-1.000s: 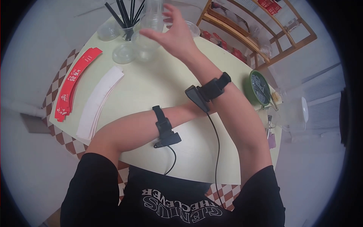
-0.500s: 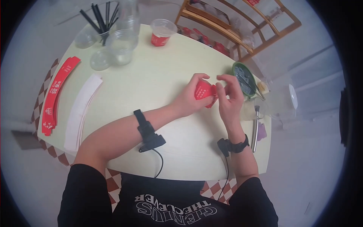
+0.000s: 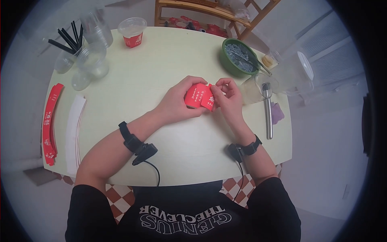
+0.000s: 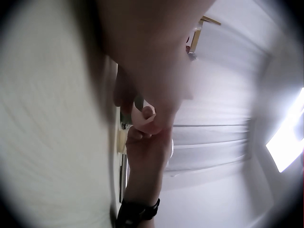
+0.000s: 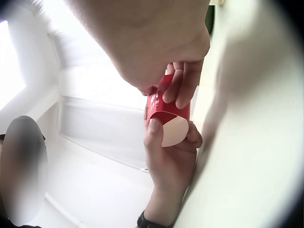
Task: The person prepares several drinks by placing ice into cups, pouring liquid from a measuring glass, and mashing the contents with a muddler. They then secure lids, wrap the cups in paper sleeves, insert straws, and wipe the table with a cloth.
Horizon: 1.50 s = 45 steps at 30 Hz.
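Band (image 3: 195, 95): curved red card, pale inside | left hand (image 3: 174, 101): curled round it | right hand (image 3: 230, 100): pinching its edge

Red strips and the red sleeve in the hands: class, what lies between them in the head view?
In the head view: first the white strips, then bare tabletop, then the left hand, which grips the red sleeve.

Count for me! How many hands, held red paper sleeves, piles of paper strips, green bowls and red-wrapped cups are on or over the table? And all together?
Hands: 2 (left hand, right hand)
Held red paper sleeve: 1
Piles of paper strips: 2 (red pile, white pile)
Green bowl: 1
Red-wrapped cup: 1
Total: 7
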### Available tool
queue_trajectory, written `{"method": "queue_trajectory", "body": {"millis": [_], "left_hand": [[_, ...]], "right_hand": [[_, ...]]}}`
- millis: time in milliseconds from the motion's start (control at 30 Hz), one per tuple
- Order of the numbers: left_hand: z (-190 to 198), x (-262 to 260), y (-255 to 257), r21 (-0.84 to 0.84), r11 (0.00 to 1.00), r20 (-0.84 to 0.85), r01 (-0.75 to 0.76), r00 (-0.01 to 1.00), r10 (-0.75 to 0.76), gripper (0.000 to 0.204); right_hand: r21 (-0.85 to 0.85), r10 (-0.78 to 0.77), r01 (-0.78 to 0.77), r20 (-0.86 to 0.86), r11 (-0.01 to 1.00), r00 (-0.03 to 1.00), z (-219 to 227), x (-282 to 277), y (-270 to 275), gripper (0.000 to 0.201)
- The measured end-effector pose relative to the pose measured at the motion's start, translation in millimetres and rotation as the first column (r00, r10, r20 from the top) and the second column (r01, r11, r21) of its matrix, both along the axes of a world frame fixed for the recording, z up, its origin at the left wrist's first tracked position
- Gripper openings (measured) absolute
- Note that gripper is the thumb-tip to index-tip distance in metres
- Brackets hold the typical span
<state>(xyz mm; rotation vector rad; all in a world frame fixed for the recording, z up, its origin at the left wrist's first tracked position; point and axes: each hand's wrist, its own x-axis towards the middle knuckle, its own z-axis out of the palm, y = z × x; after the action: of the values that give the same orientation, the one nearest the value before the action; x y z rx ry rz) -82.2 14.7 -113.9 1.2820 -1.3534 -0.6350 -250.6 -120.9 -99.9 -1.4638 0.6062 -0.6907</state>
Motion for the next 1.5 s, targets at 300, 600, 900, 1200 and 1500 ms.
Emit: {"method": "queue_trajectory", "body": {"millis": [300, 600, 900, 1200, 1500], "left_hand": [[1.6, -1.6, -0.2, -0.031, 0.984, 0.268, -0.174, 0.947, 0.176, 0.065], [-0.4, -2.1, 0.2, 0.086, 0.993, 0.27, -0.086, 0.961, 0.059, 0.071], [-26.6, 9.9, -21.1, -0.157, 0.973, -0.338, -0.171, 0.935, 0.11, 0.065], [-12.1, 39.8, -12.5, 0.004, 0.999, -0.935, -0.05, 0.354, 0.021, 0.039], [-5.5, 37.6, -13.7, 0.016, 0.995, -0.977, -0.103, 0.209, 0.038, 0.045]], "right_hand": [[0.019, 0.069, -0.068, -0.06, 0.997, 0.996, -7.2, -3.1, 2.6, 0.02], [0.115, 0.304, -0.29, -0.132, 0.95, 0.943, -9.9, -10.8, -3.9, 0.015], [-0.011, 0.016, -0.014, 0.193, 1.0, 0.981, -22.4, -1.5, 5.0, 0.026], [0.349, -0.018, -0.083, 0.277, 0.933, 0.961, -1.5, -7.4, 4.4, 0.039], [0.514, -0.082, -0.186, 0.454, 0.837, 0.887, -10.9, -9.3, -8.7, 0.031]]}}
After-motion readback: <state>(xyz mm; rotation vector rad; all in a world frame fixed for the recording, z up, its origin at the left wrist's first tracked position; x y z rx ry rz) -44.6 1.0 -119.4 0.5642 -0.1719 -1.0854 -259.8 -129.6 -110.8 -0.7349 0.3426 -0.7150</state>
